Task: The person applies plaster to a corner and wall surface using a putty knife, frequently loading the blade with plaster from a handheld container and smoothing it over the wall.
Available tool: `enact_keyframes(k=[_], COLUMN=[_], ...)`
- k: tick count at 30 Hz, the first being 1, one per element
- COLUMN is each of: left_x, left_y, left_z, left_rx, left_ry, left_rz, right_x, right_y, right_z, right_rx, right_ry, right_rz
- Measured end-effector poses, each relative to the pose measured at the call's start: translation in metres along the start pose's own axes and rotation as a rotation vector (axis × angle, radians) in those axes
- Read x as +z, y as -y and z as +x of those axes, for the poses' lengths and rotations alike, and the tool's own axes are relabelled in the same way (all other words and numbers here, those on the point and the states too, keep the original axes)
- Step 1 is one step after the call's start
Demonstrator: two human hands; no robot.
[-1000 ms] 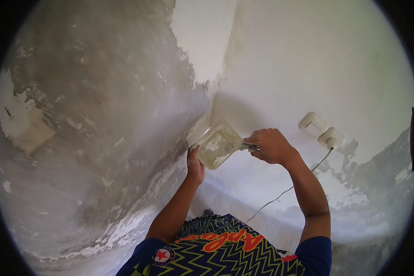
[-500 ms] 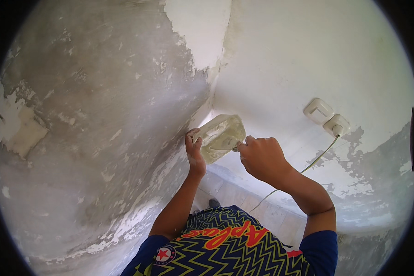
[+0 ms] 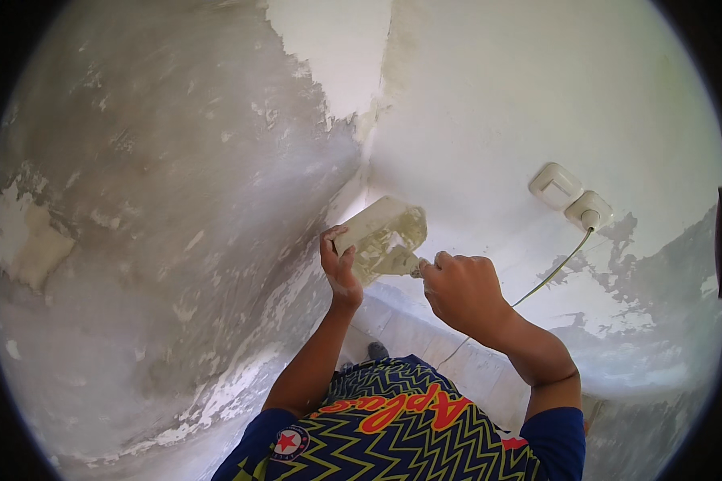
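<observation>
My left hand [image 3: 341, 268] grips a pale yellowish, translucent plastic container [image 3: 377, 218] by its left end, fingers behind and thumb in front. The container is tilted, and white filler [image 3: 399, 239] clings to its inside. My right hand [image 3: 467, 293] is closed round the handle of a putty knife [image 3: 397, 261]; most of the handle is hidden in the fist. The knife's blade lies at the container's near right edge, against or just inside it. Both hands are in front of the corner where two walls meet.
A grey, patchy wall [image 3: 168, 200] with peeling white coating rises on the left. On the right, the white wall [image 3: 489, 120] carries a light switch [image 3: 555, 185] and a socket [image 3: 589, 211]. From its plug a cord [image 3: 555, 272] hangs behind my right forearm towards the tiled floor [image 3: 401, 325].
My right hand has moved slightly down and right, drawing the putty knife's blade towards the container's near edge. The filler inside looks shifted. My left hand keeps its hold.
</observation>
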State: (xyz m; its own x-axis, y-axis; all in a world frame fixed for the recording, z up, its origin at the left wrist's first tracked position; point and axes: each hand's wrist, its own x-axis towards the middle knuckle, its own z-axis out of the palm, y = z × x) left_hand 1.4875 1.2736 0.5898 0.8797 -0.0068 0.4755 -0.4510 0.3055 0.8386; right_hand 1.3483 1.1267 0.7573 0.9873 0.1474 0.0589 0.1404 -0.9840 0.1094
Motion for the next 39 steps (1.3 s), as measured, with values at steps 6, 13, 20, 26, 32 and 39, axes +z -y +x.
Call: enact_keyframes(k=[6,13,20,26,32,39], left_x=[-0.002,-0.004,0.005,-0.003,-0.019,-0.018], left_y=[0.004,0.006,0.0,0.03,0.05,0.059], left_z=[0.003,0.003,-0.003,-0.011,-0.015,-0.012], left_rx=[-0.042,-0.074,-0.194,-0.389,-0.61,-0.724], left_ry=[-0.022,-0.024,-0.069,-0.223,-0.232,-0.184], left_rz=[-0.027,-0.049,-0.191,-0.274,-0.503,-0.565], right_x=[-0.004,0.034,0.061,0.08,0.08,0.075], right_y=[0.004,0.014,0.02,0.021,-0.003,-0.056], right_z=[-0.01,-0.005,-0.002,-0.003,0.0,0.025], right_rx=[0.048,0.054,0.082,0.103,0.101,0.105], right_ry=[-0.11,-0.185,-0.272,-0.464,-0.599,-0.553], right_rz=[0.064,0.112,0.189,0.215,0.352,0.682])
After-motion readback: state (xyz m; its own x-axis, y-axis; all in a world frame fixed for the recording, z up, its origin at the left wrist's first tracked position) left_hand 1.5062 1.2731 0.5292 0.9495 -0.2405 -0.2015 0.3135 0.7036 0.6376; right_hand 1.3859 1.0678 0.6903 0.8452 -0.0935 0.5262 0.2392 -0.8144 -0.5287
